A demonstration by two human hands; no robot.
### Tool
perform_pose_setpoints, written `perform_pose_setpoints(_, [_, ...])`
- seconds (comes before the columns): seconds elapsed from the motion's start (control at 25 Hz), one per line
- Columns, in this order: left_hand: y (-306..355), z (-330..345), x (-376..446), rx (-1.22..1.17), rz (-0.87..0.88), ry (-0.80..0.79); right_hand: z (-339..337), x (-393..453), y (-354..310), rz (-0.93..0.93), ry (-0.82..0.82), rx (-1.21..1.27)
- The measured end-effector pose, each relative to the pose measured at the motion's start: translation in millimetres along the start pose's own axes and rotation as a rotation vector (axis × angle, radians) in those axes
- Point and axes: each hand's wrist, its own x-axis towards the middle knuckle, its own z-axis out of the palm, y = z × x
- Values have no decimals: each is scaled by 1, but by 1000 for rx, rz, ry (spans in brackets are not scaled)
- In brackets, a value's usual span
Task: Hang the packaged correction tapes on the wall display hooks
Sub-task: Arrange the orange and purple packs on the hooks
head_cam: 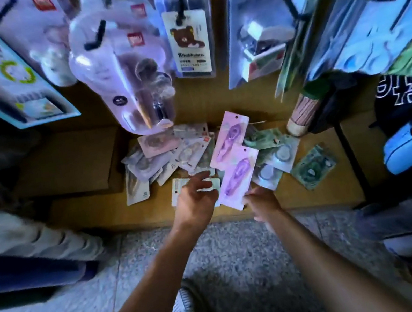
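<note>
Pink packet (238,175) in right fingers (254,196)

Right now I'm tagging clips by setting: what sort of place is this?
Probably a stationery shop: carded goods hang on black wall hooks, and packaged correction tapes lie heaped on a low shelf.

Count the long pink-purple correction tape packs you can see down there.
2. One pink-purple pack lies farther back on the pile; the other pink-purple pack is nearer, its lower end at the right hand. More may be buried in the pile.
</note>
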Motion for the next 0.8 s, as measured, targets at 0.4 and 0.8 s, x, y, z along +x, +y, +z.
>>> perform_pose_setpoints(0.4, [-9, 16, 3, -34, -20, 12, 6, 2, 10, -37, 242, 795])
perform_pose_setpoints(0.8, [94, 44, -107, -105, 173, -244, -50, -160, 19, -284, 310, 1074])
